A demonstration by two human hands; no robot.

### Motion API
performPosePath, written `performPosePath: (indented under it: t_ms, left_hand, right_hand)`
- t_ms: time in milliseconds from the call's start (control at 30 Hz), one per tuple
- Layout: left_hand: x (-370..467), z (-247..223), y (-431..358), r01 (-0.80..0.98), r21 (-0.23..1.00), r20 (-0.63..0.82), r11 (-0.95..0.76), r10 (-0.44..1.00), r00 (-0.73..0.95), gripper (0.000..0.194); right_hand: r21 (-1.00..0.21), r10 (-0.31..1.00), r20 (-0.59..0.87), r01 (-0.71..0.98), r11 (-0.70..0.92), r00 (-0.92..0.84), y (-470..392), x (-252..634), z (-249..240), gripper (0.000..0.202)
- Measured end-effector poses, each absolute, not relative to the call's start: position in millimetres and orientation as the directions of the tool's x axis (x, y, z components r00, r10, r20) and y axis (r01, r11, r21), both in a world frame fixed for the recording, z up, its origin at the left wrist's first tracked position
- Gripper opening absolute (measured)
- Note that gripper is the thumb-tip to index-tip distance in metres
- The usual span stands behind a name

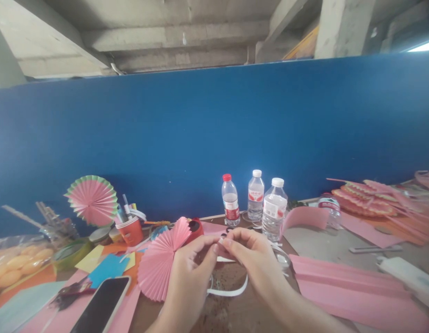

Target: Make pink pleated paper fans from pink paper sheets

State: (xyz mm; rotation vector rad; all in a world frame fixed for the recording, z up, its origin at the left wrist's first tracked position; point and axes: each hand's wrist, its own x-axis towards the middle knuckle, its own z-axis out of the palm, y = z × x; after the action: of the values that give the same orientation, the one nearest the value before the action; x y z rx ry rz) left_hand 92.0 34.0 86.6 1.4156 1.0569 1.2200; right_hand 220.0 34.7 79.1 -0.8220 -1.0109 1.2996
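Both hands meet over the table, fingertips pinched together on a tiny white end. My left hand (pixel 190 273) is closed, thumb against the index finger. Closed in a similar pinch, my right hand (pixel 254 259) touches it from the other side. A narrow white strip (pixel 231 292), which looks like tape, curls in a loop beneath the fingers. Whether it joins the pinched end is partly hidden. Just behind my left hand rests a pleated pink paper fan (pixel 161 268), partly covered by that hand.
Three plastic bottles (pixel 256 196) stand ahead, near the blue partition (pixel 200 129). At left are a phone (pixel 101 305), a red cup of pens (pixel 130 231) and a round pink-green paper fan (pixel 92 200). Folded pink paper (pixel 353 289) and a white glue-gun-like tool (pixel 408 275) lie right.
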Motion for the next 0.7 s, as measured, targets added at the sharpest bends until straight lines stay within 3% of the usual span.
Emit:
performPosePath:
  t_ms: [700]
  left_hand:
    - [94.0, 87.5, 31.1, 0.086, 0.965, 0.237, -0.249, 0.963, 0.13, 0.02]
  right_hand:
    - [-0.922, 0.993, 0.119, -0.368, 0.12, 0.026, 32.5, 218.3, 79.5, 0.023]
